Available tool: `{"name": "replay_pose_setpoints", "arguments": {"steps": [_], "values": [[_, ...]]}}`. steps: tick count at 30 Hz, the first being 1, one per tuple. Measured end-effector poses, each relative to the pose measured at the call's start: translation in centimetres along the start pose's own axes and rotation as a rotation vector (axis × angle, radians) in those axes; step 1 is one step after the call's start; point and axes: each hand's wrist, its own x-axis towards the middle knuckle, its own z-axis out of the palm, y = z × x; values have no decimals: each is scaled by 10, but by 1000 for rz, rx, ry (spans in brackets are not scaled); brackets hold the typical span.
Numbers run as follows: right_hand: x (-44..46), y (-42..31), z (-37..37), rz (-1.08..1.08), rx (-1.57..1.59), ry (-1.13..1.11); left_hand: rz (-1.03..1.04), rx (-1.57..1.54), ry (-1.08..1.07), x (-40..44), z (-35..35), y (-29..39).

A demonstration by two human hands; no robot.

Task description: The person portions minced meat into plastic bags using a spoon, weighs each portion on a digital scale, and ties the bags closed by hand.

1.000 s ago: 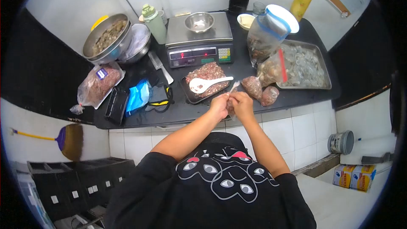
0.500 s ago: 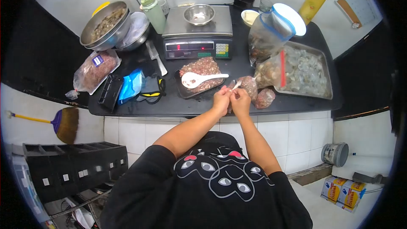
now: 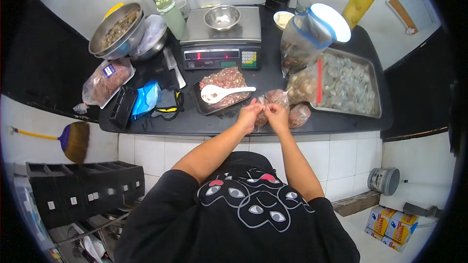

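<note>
At the table's front edge, my left hand (image 3: 248,117) is closed, pinching the gathered plastic neck of a small bag of ground meat (image 3: 262,120). My right hand (image 3: 277,117) pinches the same neck from the other side, and the fingers partly hide it. Two more small meat bags lie close by: one bag (image 3: 277,97) just beyond my hands, another bag (image 3: 299,115) to the right. To the left stands a black tray (image 3: 209,108) of ground meat (image 3: 226,79), with a white spoon (image 3: 214,93) resting on top.
Behind the tray is a digital scale (image 3: 222,56) bearing a steel bowl (image 3: 222,18). A metal tray (image 3: 379,92) of shrimp and zip bags (image 3: 304,85) stand right. Left are a knife (image 3: 174,68), a blue packet (image 3: 146,100), a large meat bag (image 3: 108,83) and stacked bowls (image 3: 95,44).
The twisted white bag neck that stuck up above my fingers has come down between them. My hands stay together in nearly the same place, and the view has shifted slightly.
</note>
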Motion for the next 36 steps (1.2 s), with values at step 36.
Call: {"name": "replay_pose_setpoints", "arguments": {"steps": [36], "values": [[38, -56, -46, -31, -197, 112, -13, 1743, 808, -31, -255, 268]]}}
